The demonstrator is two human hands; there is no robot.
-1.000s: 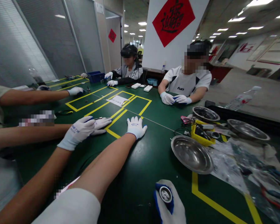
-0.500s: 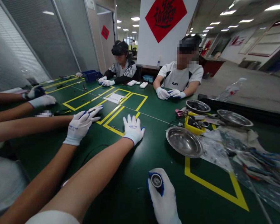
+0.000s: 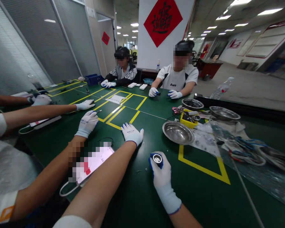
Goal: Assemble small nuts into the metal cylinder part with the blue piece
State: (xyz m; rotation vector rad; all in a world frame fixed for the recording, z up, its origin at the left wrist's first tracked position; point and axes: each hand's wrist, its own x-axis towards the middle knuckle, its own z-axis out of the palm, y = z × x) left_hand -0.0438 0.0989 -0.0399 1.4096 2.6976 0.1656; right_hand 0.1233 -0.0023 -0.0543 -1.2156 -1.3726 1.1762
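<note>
The green bench (image 3: 147,196), marked out with yellow tape (image 3: 201,167), fills most of the view. On its right side lies crumpled clear plastic (image 3: 256,177), with a heap of gloves (image 3: 247,153) on it. Three metal bowls (image 3: 178,132) stand nearer the middle, and a yellow box (image 3: 188,124) of dark parts sits among them. A lit phone (image 3: 98,163) lies beside the left forearm, a white cable running from its near end.

The left hand (image 3: 132,134), in a white glove, rests palm down on the bench — fingers spread, gripping nothing. The right hand (image 3: 162,174), gloved the same way, is curled around a dark cylinder (image 3: 157,159) and grasps it upright, its round metal-rimmed end facing up. The cylinder is to the right of the left hand and nearer the wearer — well apart from it.

Left of the left hand, a co-worker's gloved hand (image 3: 87,123) pinches a thin rod (image 3: 99,111). Smallest are a few bits (image 3: 146,169) on the bench, just left of the right hand.
</note>
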